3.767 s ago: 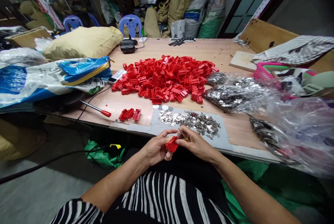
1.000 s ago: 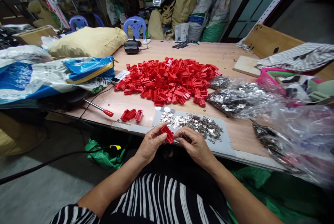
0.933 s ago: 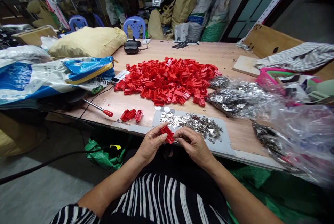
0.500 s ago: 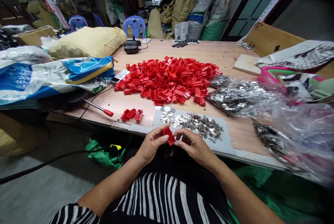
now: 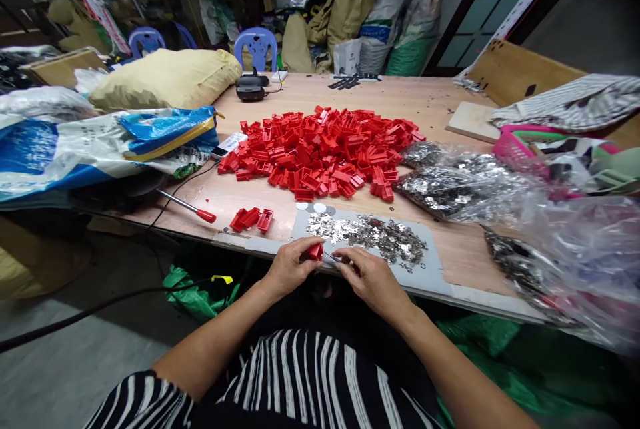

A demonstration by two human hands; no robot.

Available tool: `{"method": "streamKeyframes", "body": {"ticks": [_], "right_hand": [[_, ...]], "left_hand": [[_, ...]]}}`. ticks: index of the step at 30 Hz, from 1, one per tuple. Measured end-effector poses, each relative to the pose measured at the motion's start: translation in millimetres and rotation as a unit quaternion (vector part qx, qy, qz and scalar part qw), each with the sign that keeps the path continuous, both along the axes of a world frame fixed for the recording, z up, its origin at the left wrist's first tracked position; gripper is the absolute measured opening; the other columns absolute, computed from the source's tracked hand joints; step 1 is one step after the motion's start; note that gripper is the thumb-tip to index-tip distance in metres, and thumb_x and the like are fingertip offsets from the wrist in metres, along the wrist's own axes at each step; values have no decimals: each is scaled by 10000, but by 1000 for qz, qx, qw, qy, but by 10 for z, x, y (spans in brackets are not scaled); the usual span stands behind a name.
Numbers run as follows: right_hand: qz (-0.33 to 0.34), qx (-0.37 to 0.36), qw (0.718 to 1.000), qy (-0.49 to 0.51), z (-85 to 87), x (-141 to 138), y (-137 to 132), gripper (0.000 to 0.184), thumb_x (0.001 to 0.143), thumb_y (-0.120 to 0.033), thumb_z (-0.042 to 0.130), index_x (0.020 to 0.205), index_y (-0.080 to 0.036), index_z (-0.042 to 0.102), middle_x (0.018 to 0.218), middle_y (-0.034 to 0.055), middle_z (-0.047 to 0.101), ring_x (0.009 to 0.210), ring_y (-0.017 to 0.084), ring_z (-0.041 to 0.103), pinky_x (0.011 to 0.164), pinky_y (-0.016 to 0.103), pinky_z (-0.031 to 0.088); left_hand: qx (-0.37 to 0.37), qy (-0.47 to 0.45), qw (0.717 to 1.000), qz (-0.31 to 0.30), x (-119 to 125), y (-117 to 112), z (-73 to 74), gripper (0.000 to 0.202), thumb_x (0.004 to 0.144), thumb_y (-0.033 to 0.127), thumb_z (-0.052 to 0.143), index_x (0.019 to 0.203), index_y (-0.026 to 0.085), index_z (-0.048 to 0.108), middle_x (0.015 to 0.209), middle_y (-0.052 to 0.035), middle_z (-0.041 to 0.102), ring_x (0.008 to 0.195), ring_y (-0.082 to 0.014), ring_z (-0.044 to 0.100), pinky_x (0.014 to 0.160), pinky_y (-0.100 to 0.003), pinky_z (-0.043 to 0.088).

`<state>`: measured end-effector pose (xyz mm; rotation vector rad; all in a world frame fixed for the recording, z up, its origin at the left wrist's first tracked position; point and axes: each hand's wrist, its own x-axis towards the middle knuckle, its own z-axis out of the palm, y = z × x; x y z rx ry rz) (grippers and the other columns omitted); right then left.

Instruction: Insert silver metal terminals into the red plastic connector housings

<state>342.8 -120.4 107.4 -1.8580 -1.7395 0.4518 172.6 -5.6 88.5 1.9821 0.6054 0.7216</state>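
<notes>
My left hand (image 5: 290, 265) pinches a small red plastic piece (image 5: 315, 252) at the table's near edge. My right hand (image 5: 364, 276) is closed in a pinch right beside it, its fingertips meeting the piece; a thin metal bit shows between them at the fingertips. Just beyond my hands a heap of small silvery metal parts (image 5: 370, 233) lies on a grey mat (image 5: 430, 270). Farther back a big pile of red plastic pieces (image 5: 323, 150) covers the table's middle. Three red pieces (image 5: 251, 218) lie apart at the left front.
A red-handled screwdriver (image 5: 186, 206) lies left of the three pieces. Blue-and-white sacks (image 5: 100, 149) and a tan sack (image 5: 163, 79) fill the left side. Clear plastic bags of metal parts (image 5: 460, 182) crowd the right. A pink basket (image 5: 515, 144) stands far right.
Both hands have moved slightly up and forward to the table edge, still working the red piece together. The piece now sits lower in my left fingers.
</notes>
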Motion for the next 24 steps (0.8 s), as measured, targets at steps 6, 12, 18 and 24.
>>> {"method": "streamKeyframes", "body": {"ticks": [6, 12, 18, 24], "right_hand": [[12, -10, 1000, 3, 4, -27, 40, 191, 905, -195, 491, 991, -227, 658, 947, 46, 683, 858, 183, 632, 803, 315, 483], [17, -7, 1000, 12, 2, -22, 61, 187, 892, -175, 503, 965, -218, 669, 942, 53, 686, 863, 184, 632, 799, 321, 492], [4, -22, 1000, -12, 7, -59, 62, 171, 887, -158, 506, 946, -211, 657, 918, 51, 671, 847, 189, 628, 778, 311, 484], [-32, -49, 997, -55, 35, -209, 91, 153, 894, -150, 485, 897, -200, 631, 879, 51, 644, 809, 189, 617, 725, 292, 455]], "left_hand": [[25, 17, 999, -26, 15, 62, -28, 447, 735, 150, 702, 1168, 241, 635, 1093, -52, 702, 1029, -208, 647, 928, -362, 500], [23, 24, 999, -31, 18, 76, -27, 433, 750, 153, 690, 1171, 239, 632, 1064, -52, 708, 1007, -198, 650, 925, -362, 499], [19, 15, 999, -36, 24, 83, -37, 406, 744, 132, 681, 1135, 234, 649, 1075, -50, 706, 1008, -200, 649, 923, -354, 498], [12, 18, 999, -37, 29, 93, -40, 390, 736, 112, 677, 1109, 223, 653, 1068, -45, 708, 1001, -198, 648, 924, -345, 489]]}}
